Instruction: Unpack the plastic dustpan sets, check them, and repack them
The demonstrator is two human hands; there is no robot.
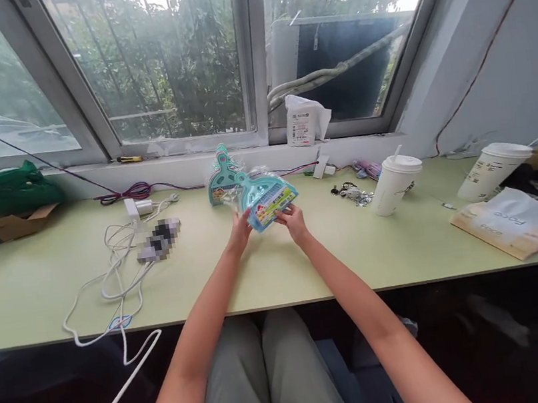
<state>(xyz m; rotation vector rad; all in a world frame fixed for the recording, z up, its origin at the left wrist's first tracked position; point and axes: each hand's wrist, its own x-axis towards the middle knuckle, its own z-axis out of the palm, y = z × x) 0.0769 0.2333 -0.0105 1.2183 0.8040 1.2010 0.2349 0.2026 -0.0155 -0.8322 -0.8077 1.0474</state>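
Between my hands, just above the table, is a small teal dustpan [268, 196] in clear plastic wrap with a colourful label across its wide edge. My left hand [240, 231] grips its lower left corner, fingers partly hidden by the dustpan. At its lower right edge, my right hand [293, 221] pinches the label side. The handle points up and to the left. Behind it, a stack of similar teal dustpans [223, 176] leans upright against the wall under the window, also in wrap.
White cables and a power strip [157, 239] spread over the table's left side. A green bag [9, 190] sits on a cardboard box at far left. On the right are keys [353, 193], two white cups [395, 186] and a tissue pack [515, 222]. A white package [305, 121] stands on the sill.
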